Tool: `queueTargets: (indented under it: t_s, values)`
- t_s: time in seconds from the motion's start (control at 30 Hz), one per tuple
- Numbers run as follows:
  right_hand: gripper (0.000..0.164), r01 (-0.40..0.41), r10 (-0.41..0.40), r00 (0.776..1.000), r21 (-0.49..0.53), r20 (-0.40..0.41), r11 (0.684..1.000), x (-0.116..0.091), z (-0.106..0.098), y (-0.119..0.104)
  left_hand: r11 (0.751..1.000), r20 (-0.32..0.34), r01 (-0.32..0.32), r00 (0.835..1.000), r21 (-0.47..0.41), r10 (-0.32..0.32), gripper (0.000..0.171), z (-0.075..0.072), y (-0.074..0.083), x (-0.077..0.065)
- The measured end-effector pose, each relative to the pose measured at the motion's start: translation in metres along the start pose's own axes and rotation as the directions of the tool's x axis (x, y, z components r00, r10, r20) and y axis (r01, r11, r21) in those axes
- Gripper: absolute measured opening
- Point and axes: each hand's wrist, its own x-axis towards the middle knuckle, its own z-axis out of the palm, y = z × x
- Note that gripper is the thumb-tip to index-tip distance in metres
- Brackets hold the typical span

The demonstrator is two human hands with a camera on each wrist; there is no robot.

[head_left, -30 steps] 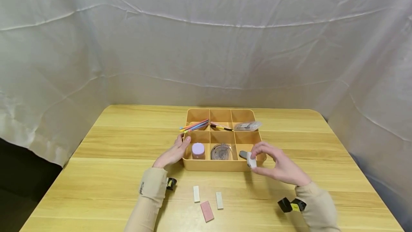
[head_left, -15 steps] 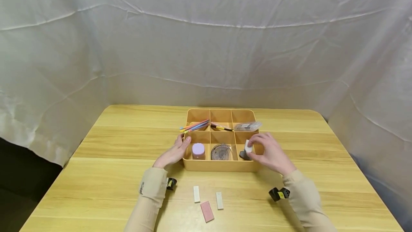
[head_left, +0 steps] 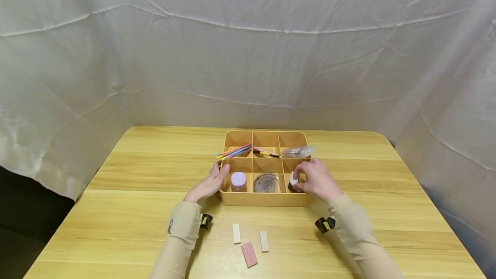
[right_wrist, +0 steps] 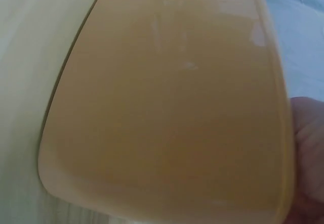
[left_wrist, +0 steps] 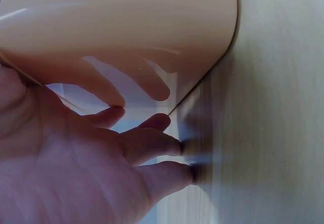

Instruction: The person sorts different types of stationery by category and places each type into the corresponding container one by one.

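Observation:
A tan six-compartment organizer (head_left: pixel 267 200) stands on the table. My right hand (head_left: pixel 317 180) reaches into its front right compartment, pinching a small white block (head_left: pixel 293 178) between thumb and fingers. Close under the block is a dark grey object (head_left: pixel 291 187), partly hidden. At the organizer's left side, my left hand (head_left: pixel 209 182) rests with the thumb at the rim. The left wrist view shows that hand's fingers (left_wrist: pixel 152 145) extended beside the glossy outer wall. Only part of the right hand (right_wrist: pixel 309 155) shows past the rim in the right wrist view.
A lilac-lidded jar (head_left: pixel 238 179) and a clear round case (head_left: pixel 266 183) sit in the other front compartments. Colored pens (head_left: pixel 234 151), a black-and-yellow pen (head_left: pixel 266 153) and a clear packet (head_left: pixel 298 152) occupy the back row. Two white blocks (head_left: pixel 237 233) and a pink block (head_left: pixel 249 254) lie in front.
My right hand has moved left from the organizer's right front corner, then down into the front right compartment with the white block. The left hand has stayed still.

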Motion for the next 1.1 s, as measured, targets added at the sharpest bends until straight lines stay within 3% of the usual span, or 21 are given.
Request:
queueTargets:
  t_s: [0.23,0.47,0.67,0.77,0.9,1.0,1.1]
  values:
    - [0.024,-0.042,0.042,0.996,0.004,0.079,0.999,0.003,0.000,-0.001,1.000,0.005,-0.002,1.000,-0.020,0.002,0.071,0.000,0.000,-0.001]
    - [0.022,-0.026,0.033,0.985,-0.042,0.172,0.999,0.007,-0.002,-0.001,1.000,-0.001,0.009,1.000,-0.018,-0.009,0.072,0.000,0.000,0.000]
    - [0.017,0.021,-0.022,0.986,0.006,0.163,1.000,0.006,-0.001,0.005,1.000,0.004,-0.007,1.000,-0.016,0.007,0.070,0.000,0.000,0.000]
    - [0.011,0.076,-0.084,0.992,0.079,0.099,0.994,0.004,0.001,0.010,1.000,0.005,-0.010,1.000,-0.007,0.010,0.070,0.000,0.000,0.000]
    - [0.006,0.135,-0.122,0.990,0.213,-0.071,0.968,-0.003,0.008,0.019,1.000,0.004,-0.008,1.000,-0.008,0.008,0.070,-0.001,0.001,0.000]
    - [0.010,0.166,-0.096,0.968,0.308,-0.231,0.937,-0.009,0.014,0.025,1.000,0.005,-0.006,1.000,-0.009,0.006,0.070,-0.001,0.001,-0.001]
    - [0.014,0.168,-0.013,0.930,0.392,-0.367,0.904,-0.013,0.018,0.030,1.000,0.006,-0.005,1.000,-0.011,0.005,0.071,-0.002,0.002,-0.002]
